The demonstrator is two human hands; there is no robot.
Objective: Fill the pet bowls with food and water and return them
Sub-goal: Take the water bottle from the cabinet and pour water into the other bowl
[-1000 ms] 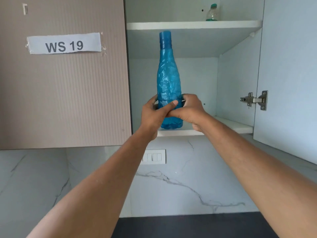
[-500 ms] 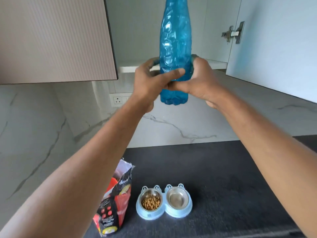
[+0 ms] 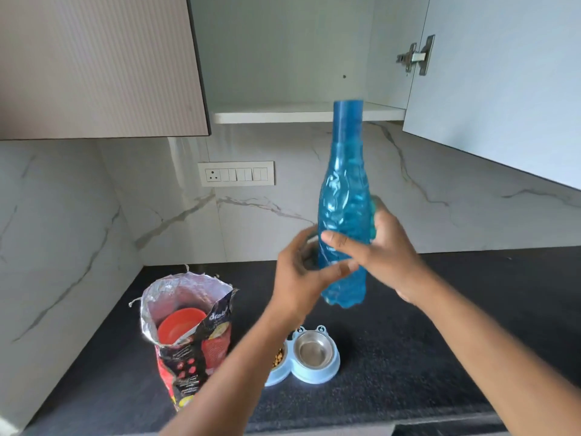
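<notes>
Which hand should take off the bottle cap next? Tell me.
Left. The right hand grips the blue bottle firmly around its body, while the left hand only touches it with loose fingers, so it seems freer.

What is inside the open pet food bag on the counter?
Inside the pet food bag a red scoop stands against the silver lining. Any food below it is hidden by the bag's front wall.

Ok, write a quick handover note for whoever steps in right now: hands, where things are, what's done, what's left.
Right hand grips the upright blue bottle above the counter; left hand touches its lower part, grip unclear from blur.
Double pet bowl sits on the counter beside the open food bag.
Done: left bowl has kibble.
Left: right bowl looks empty; pour water, return the bowls.
</notes>
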